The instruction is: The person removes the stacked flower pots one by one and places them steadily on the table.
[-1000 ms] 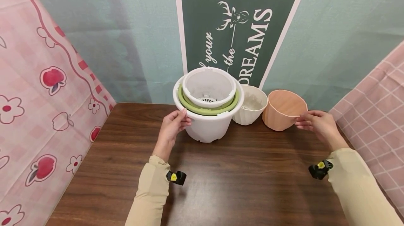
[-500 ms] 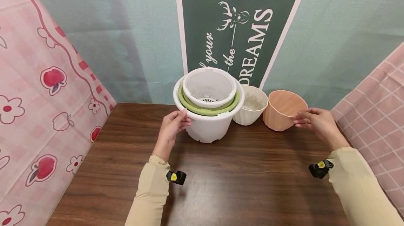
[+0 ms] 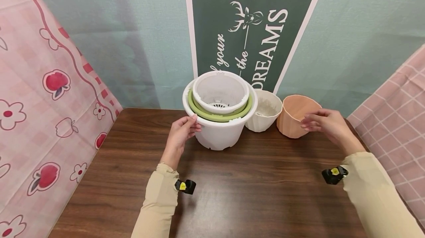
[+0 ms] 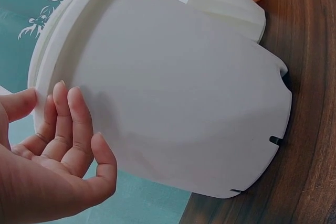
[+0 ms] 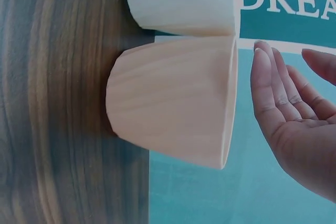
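The left hand [image 3: 180, 131] pinches the large white pot [image 3: 219, 137] by its rim; the right hand [image 3: 327, 125], loosely spread near the orange pot [image 3: 289, 125], should avoid nudging it.

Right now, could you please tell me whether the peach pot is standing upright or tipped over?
Upright: the peach pot stands with its base on the brown table and its open mouth facing up.

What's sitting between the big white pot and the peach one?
The cream fluted pot stands between the big white pot and the peach pot; the head view shows all three side by side.
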Tool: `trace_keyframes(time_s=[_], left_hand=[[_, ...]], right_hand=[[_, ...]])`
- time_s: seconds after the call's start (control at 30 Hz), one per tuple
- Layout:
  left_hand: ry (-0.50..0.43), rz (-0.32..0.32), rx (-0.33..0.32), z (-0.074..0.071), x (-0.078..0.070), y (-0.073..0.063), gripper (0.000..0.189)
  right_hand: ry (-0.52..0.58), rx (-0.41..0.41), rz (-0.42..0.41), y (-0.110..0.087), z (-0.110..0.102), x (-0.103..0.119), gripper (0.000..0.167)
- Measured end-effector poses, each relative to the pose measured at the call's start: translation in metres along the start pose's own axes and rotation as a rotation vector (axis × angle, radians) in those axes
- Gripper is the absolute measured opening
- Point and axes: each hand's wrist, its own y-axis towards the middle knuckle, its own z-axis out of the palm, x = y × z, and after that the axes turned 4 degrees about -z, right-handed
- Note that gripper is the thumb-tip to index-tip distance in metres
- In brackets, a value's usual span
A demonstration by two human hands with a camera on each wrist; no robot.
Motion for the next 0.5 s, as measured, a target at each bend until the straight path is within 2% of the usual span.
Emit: trace_keyframes(time_s=[0.1, 0.33, 0.5], left_hand=[[-0.003, 0.002, 0.003, 0.0, 0.0, 0.0, 0.021], [-0.013, 0.0, 0.015, 0.001, -0.001, -0.001, 0.02], [-0.021, -0.002, 0.018, 0.001, -0.001, -0.001, 0.02]], right_hand=[[0.05, 0.027, -0.003, 0.002, 0.004, 0.002, 0.01], [0.005, 0.063, -0.027, 0.004, 0.012, 0.006, 0.015], [0.003, 0.084, -0.029, 0.008, 0.022, 0.009, 0.013]])
